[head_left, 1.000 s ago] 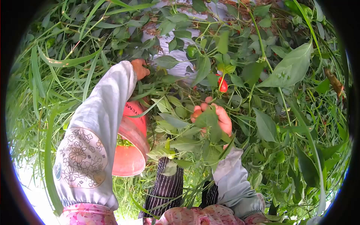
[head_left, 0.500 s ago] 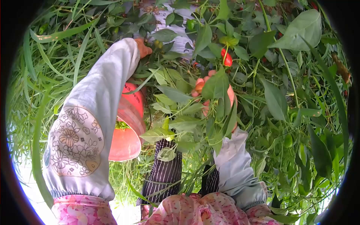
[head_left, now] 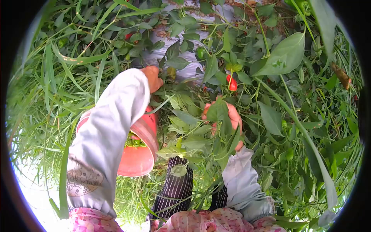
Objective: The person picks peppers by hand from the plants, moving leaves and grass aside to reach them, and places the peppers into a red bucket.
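Red and glossy, a small tapered pepper [head_left: 232, 84] hangs among the plants just beyond the person's right hand [head_left: 235, 118], apart from its visible fingers. That hand is curled behind a broad, drooping green leaf [head_left: 218, 111]; whether it grasps anything there I cannot tell. The left hand [head_left: 154, 79], its fingers bent, is nearest a yellowish leaf [head_left: 171, 72] beside the silvery plastic sheet [head_left: 185, 63]; its fingertips are hidden, so its hold is unclear too. Working in growth this dense, it would seem wise to part the leaves gently, steady the branch with one hand, and handle any fruit close to its stem, since tugging could snap the thin shoots. As for direction, the pepper's long axis runs nearly up and down the view, its stem end at the top by pale green leaves and its blunt tip toward the wearer. Under the left sleeve [head_left: 127, 102], a red plastic bucket [head_left: 135, 164] with green contents turns its mouth toward the lower edge.
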Action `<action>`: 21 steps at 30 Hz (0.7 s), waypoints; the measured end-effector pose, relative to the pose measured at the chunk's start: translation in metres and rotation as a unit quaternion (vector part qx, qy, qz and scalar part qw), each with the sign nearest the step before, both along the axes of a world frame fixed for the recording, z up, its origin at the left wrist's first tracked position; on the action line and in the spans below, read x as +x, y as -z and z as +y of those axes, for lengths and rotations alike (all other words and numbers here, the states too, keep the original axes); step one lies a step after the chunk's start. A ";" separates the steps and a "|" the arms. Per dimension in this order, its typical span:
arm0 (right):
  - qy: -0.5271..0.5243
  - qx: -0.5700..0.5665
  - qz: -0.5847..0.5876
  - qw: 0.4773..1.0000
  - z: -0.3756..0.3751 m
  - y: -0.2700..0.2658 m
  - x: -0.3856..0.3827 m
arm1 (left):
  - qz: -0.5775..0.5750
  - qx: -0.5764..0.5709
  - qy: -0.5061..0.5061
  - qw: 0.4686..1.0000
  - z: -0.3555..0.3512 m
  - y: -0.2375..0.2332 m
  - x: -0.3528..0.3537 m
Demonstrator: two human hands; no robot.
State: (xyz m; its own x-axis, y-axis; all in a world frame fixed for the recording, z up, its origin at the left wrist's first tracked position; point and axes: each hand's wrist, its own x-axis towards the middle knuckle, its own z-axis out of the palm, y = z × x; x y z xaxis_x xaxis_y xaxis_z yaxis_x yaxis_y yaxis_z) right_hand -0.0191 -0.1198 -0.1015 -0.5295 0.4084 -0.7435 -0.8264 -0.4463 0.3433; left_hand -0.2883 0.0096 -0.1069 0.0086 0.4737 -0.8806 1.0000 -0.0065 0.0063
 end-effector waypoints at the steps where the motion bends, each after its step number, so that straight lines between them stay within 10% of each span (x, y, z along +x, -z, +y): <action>1: -0.015 -0.011 -0.011 1.000 0.003 -0.002 -0.002 | -0.003 0.008 -0.003 1.000 0.003 -0.013 0.004; 12: -0.240 0.123 -0.240 0.933 0.020 -0.010 -0.021 | -0.098 0.267 -0.242 0.928 -0.033 -0.083 0.035; 16: -0.195 0.087 -0.157 0.964 0.016 -0.006 -0.016 | -0.193 0.088 -0.739 0.640 -0.051 -0.079 0.033; 19: -0.198 0.142 -0.179 0.953 0.020 -0.008 -0.007 | -0.256 -0.038 -0.785 0.563 -0.047 -0.100 0.034; 21: -0.107 0.052 -0.073 0.990 0.024 -0.019 -0.008 | -0.259 -0.085 -0.708 0.652 -0.064 -0.119 0.068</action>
State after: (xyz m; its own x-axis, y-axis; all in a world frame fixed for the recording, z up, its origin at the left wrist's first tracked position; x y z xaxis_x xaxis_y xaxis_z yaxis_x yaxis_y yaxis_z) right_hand -0.0272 -0.0960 -0.0826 -0.5022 0.3775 -0.7780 -0.7470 -0.6426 0.1704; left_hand -0.2202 -0.0544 0.0123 -0.0145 0.2258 -0.9741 -0.1336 0.9650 0.2257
